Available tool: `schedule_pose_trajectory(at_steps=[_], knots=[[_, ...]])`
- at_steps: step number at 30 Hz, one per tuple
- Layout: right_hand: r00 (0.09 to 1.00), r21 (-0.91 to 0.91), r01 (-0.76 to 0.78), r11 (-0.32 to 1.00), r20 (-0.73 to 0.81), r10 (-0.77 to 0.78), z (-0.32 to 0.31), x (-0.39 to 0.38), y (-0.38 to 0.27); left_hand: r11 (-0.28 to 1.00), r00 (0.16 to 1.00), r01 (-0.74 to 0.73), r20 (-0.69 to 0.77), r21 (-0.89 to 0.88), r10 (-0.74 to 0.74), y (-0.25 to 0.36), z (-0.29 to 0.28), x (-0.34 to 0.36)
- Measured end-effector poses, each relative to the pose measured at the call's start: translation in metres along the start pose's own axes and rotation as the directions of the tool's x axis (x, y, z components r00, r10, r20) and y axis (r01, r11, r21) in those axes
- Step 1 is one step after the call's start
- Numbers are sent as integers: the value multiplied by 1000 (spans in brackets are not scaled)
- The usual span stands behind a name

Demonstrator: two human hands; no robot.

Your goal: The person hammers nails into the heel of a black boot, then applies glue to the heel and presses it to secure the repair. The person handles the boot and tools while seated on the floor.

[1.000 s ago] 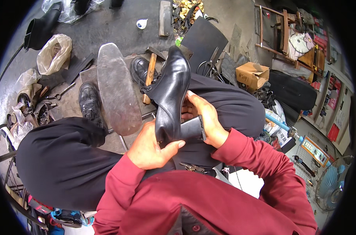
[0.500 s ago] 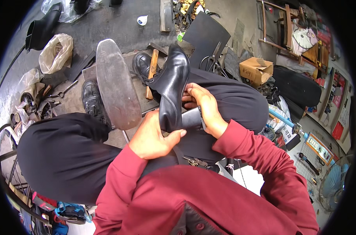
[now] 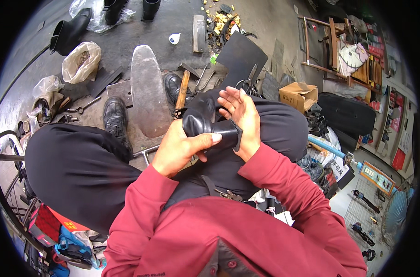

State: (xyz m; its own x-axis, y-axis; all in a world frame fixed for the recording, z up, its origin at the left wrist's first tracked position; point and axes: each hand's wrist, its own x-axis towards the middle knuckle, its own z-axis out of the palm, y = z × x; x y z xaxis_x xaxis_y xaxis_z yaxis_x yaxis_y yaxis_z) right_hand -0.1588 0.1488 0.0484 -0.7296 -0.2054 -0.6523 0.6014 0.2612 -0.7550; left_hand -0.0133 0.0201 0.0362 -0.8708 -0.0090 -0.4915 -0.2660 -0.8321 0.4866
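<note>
My left hand [image 3: 177, 147] grips a black leather heeled shoe [image 3: 196, 121] around its heel end, with the thumb across the black block heel [image 3: 226, 134]. My right hand [image 3: 242, 115] is open beside the heel, fingers extended, the palm at the heel's bottom edge. The shoe is held above my lap, foreshortened, its front mostly out of sight. Beyond it are a wooden-handled tool [image 3: 183, 87], a long grey metal plate [image 3: 147, 92] and scissors [image 3: 249, 78], partly hidden by my leg.
Boots [image 3: 69, 30], a bag [image 3: 80, 60], dark offcuts [image 3: 237, 53] and scraps lie on the floor ahead. At the right are a cardboard box [image 3: 293, 97], wooden folded frame [image 3: 332, 46], blue pole [image 3: 328, 150] and fan [image 3: 395, 217]. Assorted bags crowd the lower left.
The shoe has tipped away from upright in view, its toe dropping out of sight. My right fingers have uncurled from it and risen. My left hand has moved slightly up with it.
</note>
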Motion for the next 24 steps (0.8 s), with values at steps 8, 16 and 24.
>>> schedule_pose_trajectory(at_steps=[8, 16, 24], knots=[[993, -72, 76, 995, 100, -69, 2, -11, -5, 996, 999, 37, -7, 81, -37, 0, -2, -3], [981, -259, 151, 954, 156, -113, -2, -3, 4, 997, 997, 36, -67, 75, -31, 2, 5, -8], [962, -342, 246, 907, 202, -185, -4, 3, 11, 964, 998, 50, -61, 259, -35, -1, 3, 2]])
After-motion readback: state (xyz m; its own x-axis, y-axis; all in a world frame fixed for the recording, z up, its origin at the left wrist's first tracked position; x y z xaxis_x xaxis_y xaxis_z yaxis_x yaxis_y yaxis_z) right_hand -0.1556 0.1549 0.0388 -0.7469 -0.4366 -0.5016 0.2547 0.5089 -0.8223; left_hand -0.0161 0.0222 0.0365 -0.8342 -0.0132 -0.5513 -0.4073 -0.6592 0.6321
